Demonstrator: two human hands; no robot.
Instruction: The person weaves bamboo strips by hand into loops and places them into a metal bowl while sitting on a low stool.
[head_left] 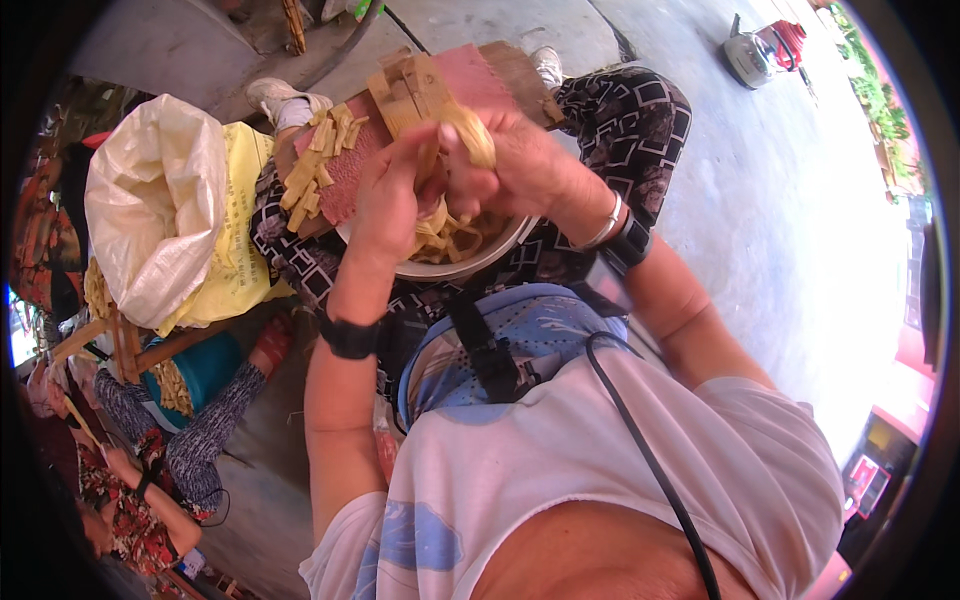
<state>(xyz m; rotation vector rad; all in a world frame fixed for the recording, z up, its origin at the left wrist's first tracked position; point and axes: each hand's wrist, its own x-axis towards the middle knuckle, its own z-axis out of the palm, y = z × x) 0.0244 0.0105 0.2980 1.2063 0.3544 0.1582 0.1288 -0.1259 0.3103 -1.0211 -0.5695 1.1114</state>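
Both my hands meet above a metal basin on my lap. My right hand is closed round a pale yellow strip, which loops over its fingers. Close against it, my left hand is closed too, its fingertips partly hidden and apparently pinching the same strip. Loose yellow strips lie in the basin under my hands. Beyond them is a board covered with pink cloth. Short folded yellow pieces lie on its left part, and a flat wooden piece lies near its middle.
A white woven sack and a yellow sack stand at my left. Farther left, another person sits by a teal bucket holding yellow pieces. A metal kettle and a red object stand on the floor at far right.
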